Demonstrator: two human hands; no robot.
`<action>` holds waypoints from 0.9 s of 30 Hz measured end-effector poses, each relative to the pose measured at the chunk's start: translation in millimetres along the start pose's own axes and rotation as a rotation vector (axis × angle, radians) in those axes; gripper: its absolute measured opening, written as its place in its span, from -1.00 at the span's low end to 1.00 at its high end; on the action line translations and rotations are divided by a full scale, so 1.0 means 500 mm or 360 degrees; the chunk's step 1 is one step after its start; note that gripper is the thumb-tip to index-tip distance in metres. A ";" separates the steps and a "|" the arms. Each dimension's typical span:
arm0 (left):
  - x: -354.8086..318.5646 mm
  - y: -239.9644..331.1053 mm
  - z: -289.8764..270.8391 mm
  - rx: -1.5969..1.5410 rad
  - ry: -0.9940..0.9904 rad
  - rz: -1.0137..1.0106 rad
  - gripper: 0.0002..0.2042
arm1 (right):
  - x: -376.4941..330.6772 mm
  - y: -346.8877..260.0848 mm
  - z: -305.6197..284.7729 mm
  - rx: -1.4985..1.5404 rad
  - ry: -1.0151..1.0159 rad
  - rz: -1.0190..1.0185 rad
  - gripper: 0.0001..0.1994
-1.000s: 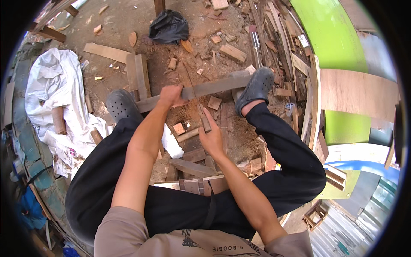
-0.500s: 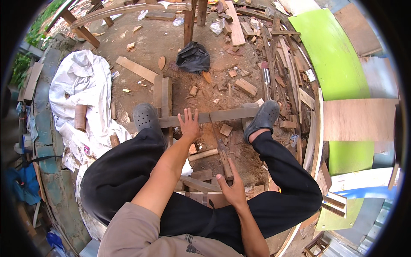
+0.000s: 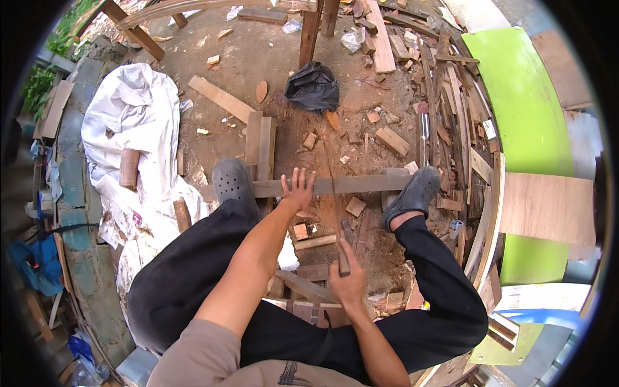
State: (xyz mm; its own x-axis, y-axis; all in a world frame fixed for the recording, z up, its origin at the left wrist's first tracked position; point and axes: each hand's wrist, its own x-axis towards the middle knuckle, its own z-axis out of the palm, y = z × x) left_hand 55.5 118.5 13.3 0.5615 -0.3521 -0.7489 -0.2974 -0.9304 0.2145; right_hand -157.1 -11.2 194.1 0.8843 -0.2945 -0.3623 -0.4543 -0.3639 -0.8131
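Note:
A long grey wooden plank [image 3: 351, 185] lies crosswise on the dirt ground, held down by my two dark clogs, the left clog [image 3: 232, 180] and the right clog [image 3: 412, 193]. My left hand [image 3: 298, 191] rests flat on the plank's middle with its fingers spread. A thin blade stands on the plank just right of that hand. My right hand [image 3: 348, 278] is closed around the wooden handle [image 3: 343, 248] of a tool, held close above my lap and pointing toward the plank.
Wood scraps and offcuts litter the ground around the plank. A black plastic bag [image 3: 313, 87] lies beyond it. A white tarp [image 3: 132, 122] with short logs spreads at left. Stacked slats, a bright green panel [image 3: 522, 109] and a plywood sheet [image 3: 548, 206] stand at right.
My left hand went from gripping the plank to lying flat on it. My right hand drew back toward my lap with the tool. The view tilted, showing more ground beyond.

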 end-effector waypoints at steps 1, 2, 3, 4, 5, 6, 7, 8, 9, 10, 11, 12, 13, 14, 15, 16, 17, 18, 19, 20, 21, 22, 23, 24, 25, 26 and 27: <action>-0.012 0.007 0.026 -0.0023 -0.0031 -0.0019 0.46 | -0.016 0.001 0.007 0.0017 -0.0051 0.0097 -0.46; -0.026 0.008 0.054 -0.0043 -0.0058 -0.0032 0.46 | -0.004 0.005 0.018 0.0023 -0.0025 0.0028 -0.46; -0.016 0.002 0.034 -0.0031 -0.0025 -0.0024 0.46 | -0.006 0.003 0.014 0.0011 0.0006 -0.0012 -0.47; -0.015 0.000 0.023 -0.0019 -0.0012 -0.0009 0.47 | -0.006 0.025 0.006 0.0036 0.0046 -0.0067 -0.47; -0.008 -0.001 0.008 -0.0008 0.0013 -0.0010 0.46 | -0.006 0.048 -0.003 0.0060 0.0087 -0.0119 -0.47; -0.009 0.005 -0.001 0.0000 0.0014 0.0000 0.46 | 0.006 0.063 -0.017 -0.0083 0.0167 -0.0367 -0.47; -0.010 0.002 -0.008 0.0004 0.0017 0.0001 0.46 | 0.014 0.048 -0.028 -0.0060 0.0124 -0.0287 -0.47; -0.011 0.000 -0.008 0.0005 0.0030 -0.0004 0.46 | 0.020 0.031 -0.042 -0.0035 0.0083 -0.0207 -0.47; -0.011 -0.001 -0.007 0.0005 0.0047 -0.0008 0.45 | 0.033 0.025 -0.045 0.0001 0.0065 -0.0142 -0.47; -0.010 0.000 -0.004 0.0002 0.0064 -0.0011 0.45 | 0.043 0.019 -0.050 0.0036 0.0054 -0.0074 -0.47; -0.004 -0.010 0.003 -0.0014 0.0094 -0.0004 0.46 | 0.051 0.014 -0.051 0.0075 0.0029 -0.0002 -0.47; 0.005 -0.018 0.012 -0.0032 0.0125 0.0002 0.47 | 0.061 0.024 -0.042 0.0087 0.0026 0.0069 -0.48; 0.007 -0.016 0.020 -0.0052 0.0148 0.0008 0.48 | 0.065 0.020 -0.040 0.0097 0.0017 0.0128 -0.50; 0.011 -0.014 0.024 -0.0062 0.0156 0.0021 0.49 | 0.070 0.015 -0.040 0.0102 0.0011 0.0187 -0.51; 0.007 -0.013 0.030 -0.0067 0.0133 0.0026 0.49 | 0.065 -0.015 -0.044 0.0105 -0.0008 0.0234 -0.53; 0.007 -0.013 0.028 -0.0067 0.0118 0.0033 0.49 | 0.062 -0.038 -0.049 0.0110 -0.0023 0.0273 -0.55; 0.006 -0.012 0.026 -0.0068 0.0104 0.0039 0.49 | 0.050 -0.045 -0.052 0.0118 0.0009 0.0234 -0.55; 0.002 -0.011 0.024 -0.0054 0.0081 0.0032 0.48 | 0.027 -0.047 -0.053 0.0124 0.0037 0.0198 -0.56; -0.003 -0.015 0.021 -0.0038 0.0058 0.0013 0.48 | 0.007 -0.046 -0.050 0.0138 0.0056 0.0159 -0.56; -0.009 -0.016 0.019 -0.0021 0.0035 -0.0006 0.47 | -0.013 -0.043 -0.048 0.0173 0.0070 0.0219 -0.56; -0.010 -0.010 0.013 -0.0018 0.0013 -0.0015 0.47 | -0.031 -0.042 -0.050 0.0204 0.0100 0.0275 -0.56; -0.013 -0.001 0.010 -0.0013 -0.0009 -0.0024 0.48 | -0.036 -0.040 -0.050 0.0237 0.0131 0.0332 -0.56; -0.013 0.004 0.006 -0.0005 -0.0032 -0.0032 0.48 | -0.026 -0.033 -0.045 0.0163 0.0131 0.0241 -0.56; -0.011 0.002 -0.011 0.0015 0.0005 -0.0041 0.49 | -0.007 -0.027 -0.037 0.0092 0.0130 0.0134 -0.57; -0.011 0.007 -0.008 0.0035 0.0008 -0.0036 0.50 | -0.003 -0.029 -0.034 0.0013 0.0131 0.0063 -0.57; -0.012 0.014 -0.003 0.0056 0.0010 -0.0028 0.50 | 0.012 -0.033 -0.033 -0.0013 0.0100 0.0182 -0.58; -0.010 0.006 -0.010 0.0072 0.0020 -0.0044 0.51 | 0.050 -0.058 -0.028 -0.0021 0.0072 0.0268 -0.58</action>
State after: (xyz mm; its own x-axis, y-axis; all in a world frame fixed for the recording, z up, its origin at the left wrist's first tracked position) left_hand 55.5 116.8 20.5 0.5794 -0.3277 -0.7462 -0.3159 -0.9343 0.1649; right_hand -123.4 -20.5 214.9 0.7899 -0.3915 -0.4721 -0.5975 -0.3177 -0.7363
